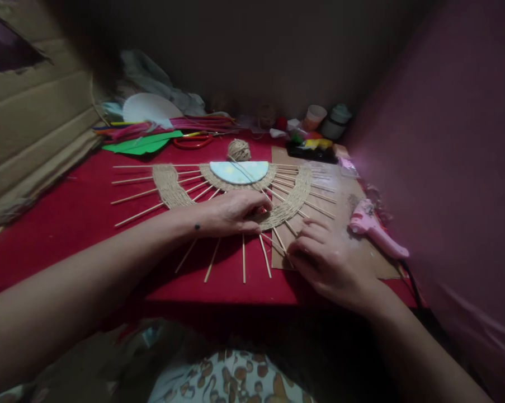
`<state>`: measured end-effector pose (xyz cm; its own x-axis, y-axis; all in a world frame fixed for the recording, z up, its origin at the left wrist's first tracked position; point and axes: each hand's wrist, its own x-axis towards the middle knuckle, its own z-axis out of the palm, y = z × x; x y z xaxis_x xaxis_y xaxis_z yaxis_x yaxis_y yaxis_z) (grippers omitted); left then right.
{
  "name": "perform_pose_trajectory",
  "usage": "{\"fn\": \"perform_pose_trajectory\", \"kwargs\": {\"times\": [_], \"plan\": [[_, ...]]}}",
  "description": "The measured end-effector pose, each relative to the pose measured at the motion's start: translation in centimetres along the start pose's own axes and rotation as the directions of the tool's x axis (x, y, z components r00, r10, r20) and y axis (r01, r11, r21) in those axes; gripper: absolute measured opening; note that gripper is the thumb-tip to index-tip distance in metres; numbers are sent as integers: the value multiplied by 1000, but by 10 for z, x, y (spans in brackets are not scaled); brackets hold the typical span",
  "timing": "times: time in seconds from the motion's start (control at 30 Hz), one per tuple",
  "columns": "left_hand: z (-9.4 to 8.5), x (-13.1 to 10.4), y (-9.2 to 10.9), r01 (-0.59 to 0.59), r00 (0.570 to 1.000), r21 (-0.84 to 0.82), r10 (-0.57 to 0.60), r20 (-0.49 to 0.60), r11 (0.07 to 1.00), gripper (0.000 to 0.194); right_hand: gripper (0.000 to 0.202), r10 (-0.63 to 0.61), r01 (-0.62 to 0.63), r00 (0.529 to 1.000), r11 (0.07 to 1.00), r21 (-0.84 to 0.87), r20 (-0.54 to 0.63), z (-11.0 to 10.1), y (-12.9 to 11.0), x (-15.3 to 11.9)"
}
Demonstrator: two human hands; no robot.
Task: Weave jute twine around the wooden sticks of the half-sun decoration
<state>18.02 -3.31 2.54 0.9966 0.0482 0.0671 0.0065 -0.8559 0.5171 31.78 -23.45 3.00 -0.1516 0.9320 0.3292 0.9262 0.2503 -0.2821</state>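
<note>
Beyond the left hand (235,211), a ball of twine (239,150); farther off and leftward, red-handled scissors (192,142). Right of the right hand (321,256), a pink glue gun (378,228) near a cardboard sheet (344,240), partly under the woven stick fan (292,206). Resting the left hand on that fan, half open, thumb apart from bent fingers. Curling the right hand by the near stick ends; cannot tell whether grasping anything.
</note>
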Motion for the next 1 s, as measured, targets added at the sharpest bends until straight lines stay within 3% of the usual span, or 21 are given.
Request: {"fn": "perform_pose_trajectory", "kwargs": {"times": [0.1,0.3,0.67,0.83,1.0], "plan": [[-3,1,-1,-21,999,21,20,38,1000,24,17,-40,40,999,999,-18,-11,-2,-3,-3],[-6,3,-1,-22,998,56,19,55,998,23,18,33,-33,999,993,-114,5,2,-11,-12],[-5,3,-4,6,998,62,-9,61,998,29,19,34,-23,998,984,-178,54,6,-16,-29],[-7,2,-1,19,997,60,-23,71,998,30,21,49,-40,998,973,-226,35,-3,-6,-27],[-8,0,2,-6,998,55,3,69,998,32,21,9,-12,1000,902,-432,-9,-19,18,-3]]}}
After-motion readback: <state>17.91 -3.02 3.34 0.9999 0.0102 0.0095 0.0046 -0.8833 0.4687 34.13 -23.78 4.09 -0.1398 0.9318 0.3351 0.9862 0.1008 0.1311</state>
